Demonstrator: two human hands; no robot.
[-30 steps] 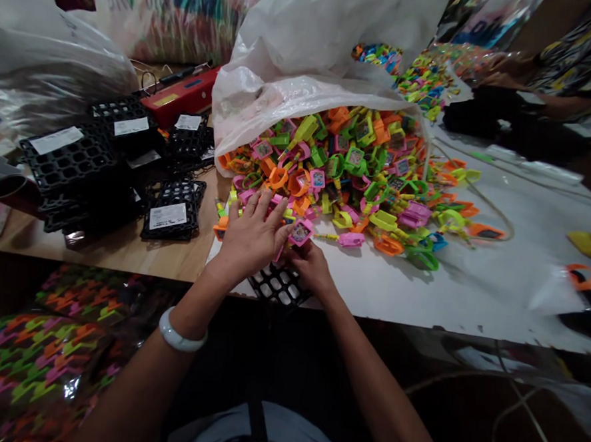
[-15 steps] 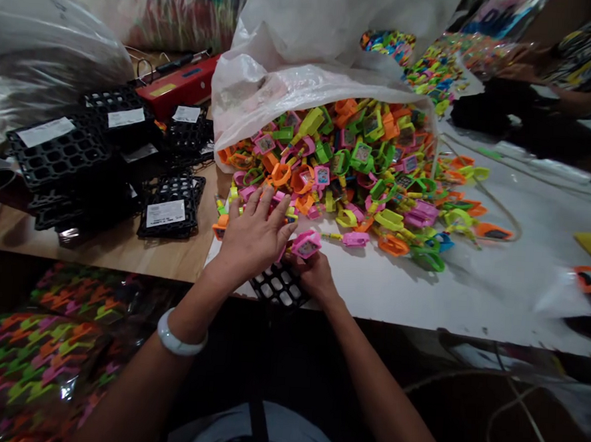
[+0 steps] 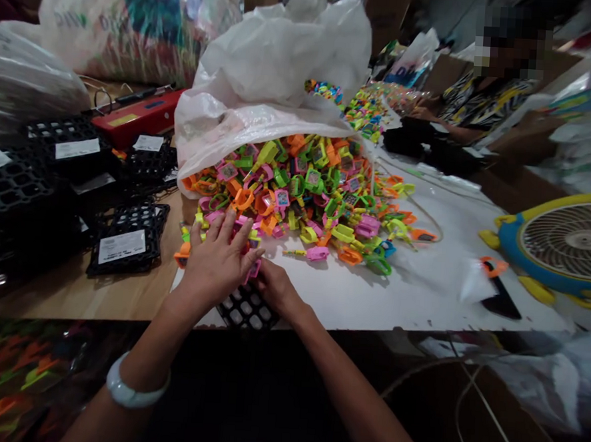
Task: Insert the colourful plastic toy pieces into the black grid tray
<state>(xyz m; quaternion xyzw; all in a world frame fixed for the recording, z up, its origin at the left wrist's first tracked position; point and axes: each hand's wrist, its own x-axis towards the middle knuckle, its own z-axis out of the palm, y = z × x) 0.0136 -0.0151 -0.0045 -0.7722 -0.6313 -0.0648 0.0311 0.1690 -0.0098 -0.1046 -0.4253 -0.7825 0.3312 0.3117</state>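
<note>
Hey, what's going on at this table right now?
A person sits at a table with both hands at the near edge of a heap of colourful toy watches spilling from a white bag. The left hand lies spread over a black grid tray and some watches; the right hand is beside it on the tray, its grip hidden. More trays lie to the left. Another person works across the table.

White labels on the black trays (image 3: 124, 237) are too blurred to read.
</note>
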